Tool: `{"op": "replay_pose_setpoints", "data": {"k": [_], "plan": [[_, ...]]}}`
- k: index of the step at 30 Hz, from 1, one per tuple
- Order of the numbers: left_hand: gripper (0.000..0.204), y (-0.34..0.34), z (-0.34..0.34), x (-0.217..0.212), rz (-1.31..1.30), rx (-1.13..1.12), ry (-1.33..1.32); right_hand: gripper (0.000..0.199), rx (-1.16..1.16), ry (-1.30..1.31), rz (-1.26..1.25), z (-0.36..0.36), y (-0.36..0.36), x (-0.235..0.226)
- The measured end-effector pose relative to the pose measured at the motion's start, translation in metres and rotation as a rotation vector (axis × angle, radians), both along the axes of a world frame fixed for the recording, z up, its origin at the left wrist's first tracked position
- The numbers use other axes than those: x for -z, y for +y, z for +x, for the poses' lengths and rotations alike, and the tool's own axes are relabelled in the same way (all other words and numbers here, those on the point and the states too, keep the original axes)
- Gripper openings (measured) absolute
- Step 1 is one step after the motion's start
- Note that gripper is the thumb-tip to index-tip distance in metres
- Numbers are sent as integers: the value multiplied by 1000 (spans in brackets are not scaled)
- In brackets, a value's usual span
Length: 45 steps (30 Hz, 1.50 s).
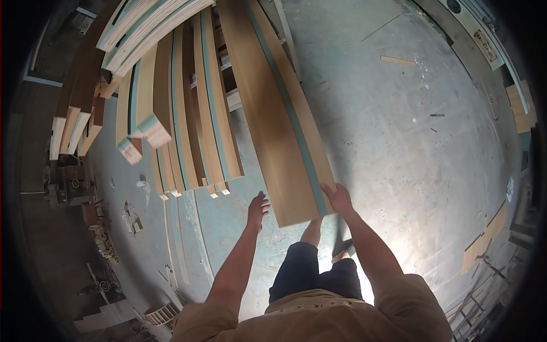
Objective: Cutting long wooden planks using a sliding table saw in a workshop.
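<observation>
A long, wide wooden board (279,137) with a green stripe along its length reaches from the top middle toward me. Its near end is in front of my legs. My right hand (338,199) grips the right edge close to that end, thumb on the top face and the other fingers hidden below. Just off the near left corner, my left hand (258,211) is held with fingers apart and nothing in it. Left of the board lie several narrower wooden beams (181,114), some with green stripes, their ends pointing toward me.
Pale stacked laminated boards (151,28) rest across the beams at the upper left. Darker beams (80,125) stick out at far left. A thin wood strip (397,60) lies on the concrete floor (393,137). Wood sheets and metal frames (484,279) stand along the right.
</observation>
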<state>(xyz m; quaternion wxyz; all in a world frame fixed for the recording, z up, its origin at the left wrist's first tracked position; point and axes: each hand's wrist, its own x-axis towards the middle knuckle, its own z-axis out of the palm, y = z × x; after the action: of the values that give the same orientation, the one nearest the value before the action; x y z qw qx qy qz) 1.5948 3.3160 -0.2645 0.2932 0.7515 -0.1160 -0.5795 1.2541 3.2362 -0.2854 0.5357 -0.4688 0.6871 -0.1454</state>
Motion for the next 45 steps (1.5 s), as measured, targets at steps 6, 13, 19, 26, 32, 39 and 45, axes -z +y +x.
{"op": "replay_pose_setpoints", "data": {"k": [6, 13, 19, 26, 32, 39, 45], "plan": [[88, -5, -75, 18, -63, -8, 92, 73, 6, 20, 49, -82, 135, -16], [95, 96, -185, 28, -174, -124, 46, 63, -33, -25, 146, -183, 243, -25], [88, 200, -275, 13, 12, -106, 46, 70, -23, -108, 334, -281, 364, 26], [71, 308, -324, 32, -55, 160, -42, 62, -100, -104, 185, -255, 216, 1], [101, 330, -324, 1, 448, 317, 424, 76, -30, -62, 186, -228, 162, -16], [89, 82, -242, -2, -227, -134, 528, 73, 43, 36, 331, -295, 250, -86], [79, -174, -74, -16, -449, 27, 437, 57, 145, 89, 550, -316, 329, -149]]}}
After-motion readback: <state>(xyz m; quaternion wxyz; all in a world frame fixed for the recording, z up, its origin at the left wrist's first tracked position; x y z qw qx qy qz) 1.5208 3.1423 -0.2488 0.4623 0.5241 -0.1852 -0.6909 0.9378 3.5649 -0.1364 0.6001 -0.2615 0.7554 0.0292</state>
